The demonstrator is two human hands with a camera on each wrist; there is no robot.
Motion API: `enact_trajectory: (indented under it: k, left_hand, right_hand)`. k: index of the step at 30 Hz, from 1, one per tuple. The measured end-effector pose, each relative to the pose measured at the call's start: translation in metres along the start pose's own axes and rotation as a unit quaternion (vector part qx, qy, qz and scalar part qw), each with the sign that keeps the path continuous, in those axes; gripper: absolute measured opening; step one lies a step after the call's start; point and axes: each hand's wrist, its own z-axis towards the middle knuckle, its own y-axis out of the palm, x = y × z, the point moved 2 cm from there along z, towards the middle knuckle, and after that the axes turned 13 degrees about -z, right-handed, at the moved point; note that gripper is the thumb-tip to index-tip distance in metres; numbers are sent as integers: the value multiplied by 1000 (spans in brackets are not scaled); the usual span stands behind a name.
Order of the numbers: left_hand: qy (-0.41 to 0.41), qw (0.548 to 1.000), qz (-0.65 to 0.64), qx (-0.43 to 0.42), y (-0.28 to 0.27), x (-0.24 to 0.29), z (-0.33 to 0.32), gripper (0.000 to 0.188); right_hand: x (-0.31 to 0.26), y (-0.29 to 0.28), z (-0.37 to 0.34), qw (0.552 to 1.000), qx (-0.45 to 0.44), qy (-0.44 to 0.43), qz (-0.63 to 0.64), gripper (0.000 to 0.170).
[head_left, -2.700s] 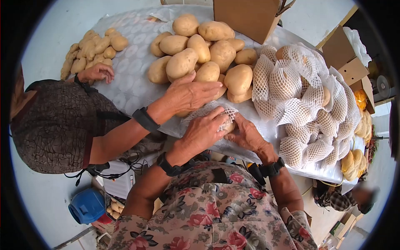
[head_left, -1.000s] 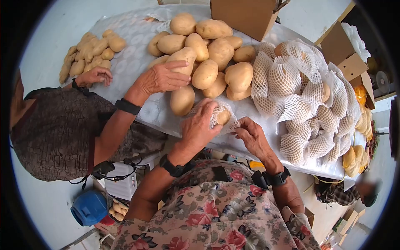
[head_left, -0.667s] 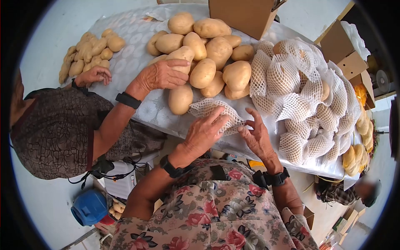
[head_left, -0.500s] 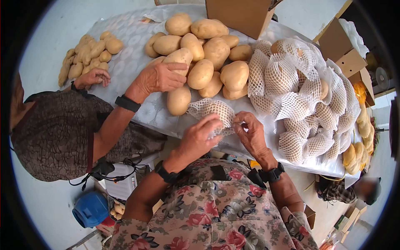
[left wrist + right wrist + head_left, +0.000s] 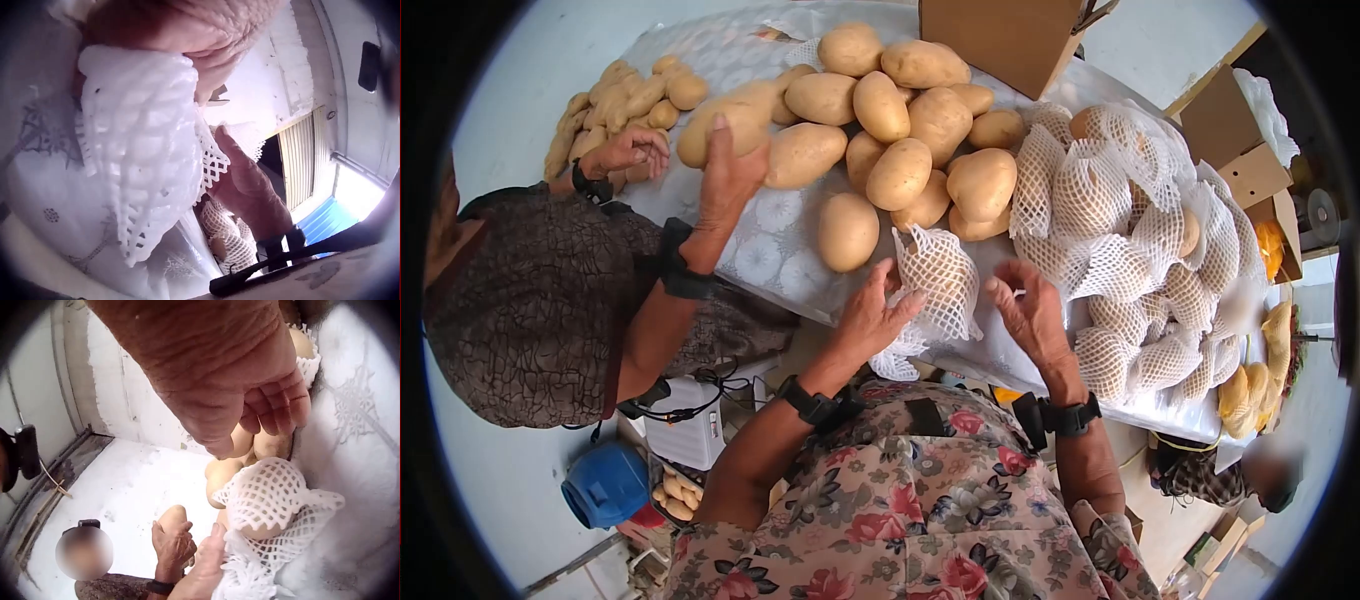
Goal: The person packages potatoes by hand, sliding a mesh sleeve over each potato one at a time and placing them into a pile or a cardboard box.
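A potato in a white foam net [image 5: 945, 285] sits near the table's front edge, between the two hands. My left hand [image 5: 868, 318] is at its left side, with the thumb straight against the netting and the fingertips apart from the thumb. Under that hand a length of loose foam netting [image 5: 897, 357] hangs by the edge; it fills much of the left wrist view. To the right of the wrapped potato, my right hand [image 5: 1032, 312] is raised with loosely bent fingers and nothing in them. From the right wrist, potato skin shows below the net's jagged rim [image 5: 262, 494].
Bare potatoes [image 5: 900, 175] are heaped behind, with netted potatoes [image 5: 1140, 250] piled at the right. Another person's hand [image 5: 730, 180] holds a large potato [image 5: 735, 122] at the left. Smaller potatoes [image 5: 615, 110] lie farther left; a cardboard box [image 5: 1000, 40] stands at the back.
Earlier my right hand pinched the net's edge; now it is apart from it. The wrapped potato has turned more upright. The other person has lifted a potato and moved it left.
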Motion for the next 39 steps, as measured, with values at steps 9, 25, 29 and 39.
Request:
enact_trajectory:
  k: [9,25,29,39]
  left_hand:
    - [-91,942,-308,-99,4,15,13,70]
    - [-32,921,-345,-180,47,84,26,100]
    - [34,912,-343,-221,70,93,28,88]
    - [-25,980,-164,-113,24,31,21,29]
  right_hand:
    - [-3,37,11,989,-125,8,75,94]
    - [-27,-31,-21,974,25,-2,223,111]
    - [-15,-52,-30,944,44,75,319,105]
    - [3,-299,-23,892,379,87,-229,84]
